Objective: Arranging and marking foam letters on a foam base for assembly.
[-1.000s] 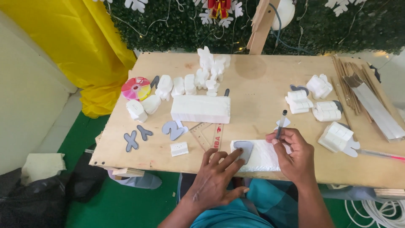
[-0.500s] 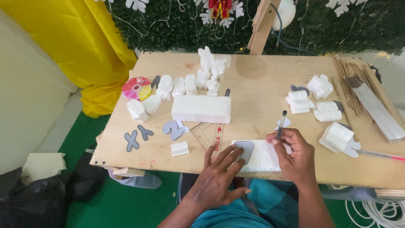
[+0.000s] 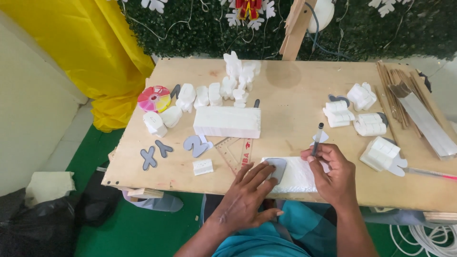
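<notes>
Pressing a grey template [image 3: 277,167] flat with spread fingers, the left hand [image 3: 246,197] holds it on a white foam slab [image 3: 297,176] at the near edge of the bench [image 3: 290,119]. The right hand [image 3: 333,173] has its grip closed on a dark pen [image 3: 317,138], held upright at the slab's far edge. A larger foam block [image 3: 227,122] lies mid-bench, a ruler [image 3: 245,152] beside it.

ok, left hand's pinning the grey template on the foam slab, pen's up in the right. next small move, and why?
Probably lower the pen tip to the edge of the grey template and start tracing. The left hand presses the template flat on the white foam slab, while the right hand holds the pen upright near the slab's right end, with its tip hidden behind the fingers.
</notes>
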